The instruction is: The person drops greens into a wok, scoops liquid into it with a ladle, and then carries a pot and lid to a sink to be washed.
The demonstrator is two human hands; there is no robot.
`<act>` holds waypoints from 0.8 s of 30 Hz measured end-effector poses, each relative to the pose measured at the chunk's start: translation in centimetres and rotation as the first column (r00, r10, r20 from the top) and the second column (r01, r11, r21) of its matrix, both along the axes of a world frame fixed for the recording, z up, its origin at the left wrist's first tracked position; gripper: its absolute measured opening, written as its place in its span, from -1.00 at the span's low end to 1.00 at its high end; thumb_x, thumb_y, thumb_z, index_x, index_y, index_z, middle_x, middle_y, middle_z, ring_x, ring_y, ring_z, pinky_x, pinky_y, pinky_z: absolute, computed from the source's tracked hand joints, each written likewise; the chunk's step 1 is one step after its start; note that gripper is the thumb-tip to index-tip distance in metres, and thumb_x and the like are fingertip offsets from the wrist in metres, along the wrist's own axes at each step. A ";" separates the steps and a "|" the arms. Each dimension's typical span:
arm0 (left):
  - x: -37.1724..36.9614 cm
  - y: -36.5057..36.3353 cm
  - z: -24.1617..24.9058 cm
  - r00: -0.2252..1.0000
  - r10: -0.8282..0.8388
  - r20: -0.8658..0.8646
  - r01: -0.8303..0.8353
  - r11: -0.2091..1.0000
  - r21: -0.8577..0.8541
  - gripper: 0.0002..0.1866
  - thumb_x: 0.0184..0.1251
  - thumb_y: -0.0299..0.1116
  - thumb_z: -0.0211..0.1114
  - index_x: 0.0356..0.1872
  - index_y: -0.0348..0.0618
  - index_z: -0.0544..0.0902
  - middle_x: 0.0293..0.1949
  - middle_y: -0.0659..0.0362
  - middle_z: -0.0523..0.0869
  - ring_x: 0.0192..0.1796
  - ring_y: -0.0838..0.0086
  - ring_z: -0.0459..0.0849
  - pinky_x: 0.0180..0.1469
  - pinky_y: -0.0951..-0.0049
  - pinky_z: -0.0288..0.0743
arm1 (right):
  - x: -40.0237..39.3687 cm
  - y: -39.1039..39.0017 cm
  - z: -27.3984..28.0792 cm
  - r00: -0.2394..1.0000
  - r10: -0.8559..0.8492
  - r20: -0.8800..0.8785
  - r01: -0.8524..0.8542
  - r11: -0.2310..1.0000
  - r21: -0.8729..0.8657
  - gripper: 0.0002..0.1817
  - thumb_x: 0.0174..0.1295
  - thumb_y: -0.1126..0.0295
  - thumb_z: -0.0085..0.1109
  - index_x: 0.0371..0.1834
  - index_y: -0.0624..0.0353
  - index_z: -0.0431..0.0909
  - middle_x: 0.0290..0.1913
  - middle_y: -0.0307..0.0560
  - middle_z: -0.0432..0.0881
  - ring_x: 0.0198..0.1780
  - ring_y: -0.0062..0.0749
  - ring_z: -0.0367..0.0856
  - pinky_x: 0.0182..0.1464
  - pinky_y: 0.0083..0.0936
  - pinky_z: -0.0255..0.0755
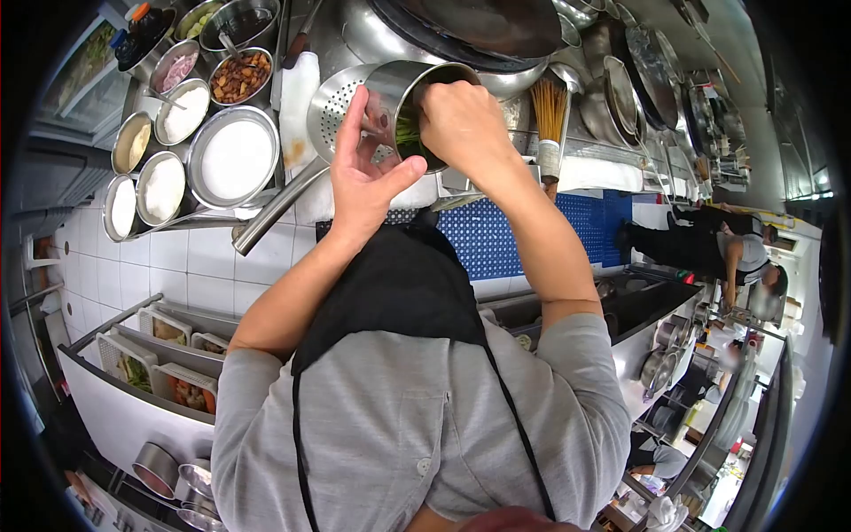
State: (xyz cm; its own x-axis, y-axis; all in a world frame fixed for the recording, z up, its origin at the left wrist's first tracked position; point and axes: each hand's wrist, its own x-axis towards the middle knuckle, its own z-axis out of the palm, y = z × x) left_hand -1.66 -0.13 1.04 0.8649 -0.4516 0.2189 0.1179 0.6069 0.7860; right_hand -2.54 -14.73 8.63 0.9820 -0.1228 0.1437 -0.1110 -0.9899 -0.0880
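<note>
A steel pot (387,87) is tilted with its mouth toward me, over the work counter. My left hand (363,173) holds it from the left side, palm and fingers against the outer wall and thumb stretched out. Green vegetables (408,133) show inside. Into the mouth reaches my right hand (463,127), its curled fingers in among the greens; the fingertips are hidden. Just behind the pot lies a perforated steel strainer (326,105), whose thick handle (282,208) points down and left.
A wok (523,84) with a dark lid-like pan stands beyond. A bamboo brush (549,120) is at the right. Seasoning bowls, one with white powder (235,158), crowd the left. Vegetable trays (182,386) sit on a counter behind me. Other people (709,244) are at far right.
</note>
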 end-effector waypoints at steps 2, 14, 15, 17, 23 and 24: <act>0.1 0.0 -0.3 1.000 -0.003 -0.016 0.003 1.000 -0.011 0.02 0.02 -0.62 0.49 0.51 -0.05 0.07 0.38 0.16 0.19 0.30 0.35 0.35 0.24 0.28 0.51 | 0.2 -0.2 -0.9 0.998 -0.037 0.054 0.035 0.999 0.022 -0.87 0.00 0.42 0.20 -0.46 0.21 0.69 -0.52 0.14 0.65 -0.41 0.03 0.68 -0.30 -0.17 0.56; 0.4 0.2 -0.5 0.997 0.043 -0.060 -0.044 0.999 -0.003 0.02 0.00 -0.59 0.51 0.50 -0.08 0.10 0.32 0.12 0.26 0.24 0.34 0.42 0.18 0.32 0.55 | -1.6 0.2 0.1 0.986 -0.126 0.112 0.065 0.897 0.437 -0.92 -0.01 0.43 0.27 -0.45 0.12 0.71 -0.61 -0.03 0.62 -0.54 -0.25 0.64 -0.39 -0.37 0.48; 0.3 0.1 -0.5 0.996 0.038 -0.076 -0.039 0.999 -0.013 0.02 0.00 -0.59 0.51 0.50 -0.08 0.10 0.30 0.12 0.28 0.23 0.34 0.42 0.18 0.32 0.55 | -1.6 0.2 0.0 0.987 -0.113 0.111 0.053 0.897 0.439 -0.92 -0.01 0.44 0.26 -0.45 0.13 0.71 -0.62 -0.02 0.62 -0.55 -0.27 0.64 -0.40 -0.39 0.47; 0.5 0.2 -0.8 0.997 0.037 -0.072 -0.037 0.999 0.003 0.01 0.00 -0.59 0.51 0.50 -0.08 0.10 0.30 0.12 0.29 0.22 0.35 0.43 0.18 0.33 0.54 | -1.7 0.1 0.0 0.982 -0.156 0.111 0.065 0.817 0.573 -0.93 0.02 0.45 0.24 -0.46 0.15 0.70 -0.63 -0.07 0.62 -0.57 -0.39 0.60 -0.42 -0.47 0.43; 0.5 0.5 -0.8 0.992 0.039 -0.120 -0.041 0.999 -0.017 0.00 0.01 -0.60 0.49 0.50 -0.09 0.10 0.32 0.11 0.30 0.22 0.34 0.43 0.20 0.33 0.49 | -1.6 -1.1 -0.8 0.979 -0.183 0.090 0.011 0.489 0.872 -0.87 0.15 0.42 0.23 -0.40 0.28 0.67 -0.58 -0.33 0.57 -0.52 -0.76 0.39 -0.47 -0.67 0.28; 0.5 0.5 -0.8 0.992 0.042 -0.117 -0.044 0.999 -0.015 0.00 0.01 -0.60 0.49 0.50 -0.10 0.11 0.32 0.10 0.30 0.22 0.34 0.43 0.21 0.33 0.48 | -1.4 -1.3 -1.0 0.972 -0.188 0.139 -0.044 0.436 0.899 -0.86 0.16 0.42 0.21 -0.41 0.29 0.66 -0.58 -0.32 0.57 -0.54 -0.76 0.36 -0.48 -0.67 0.27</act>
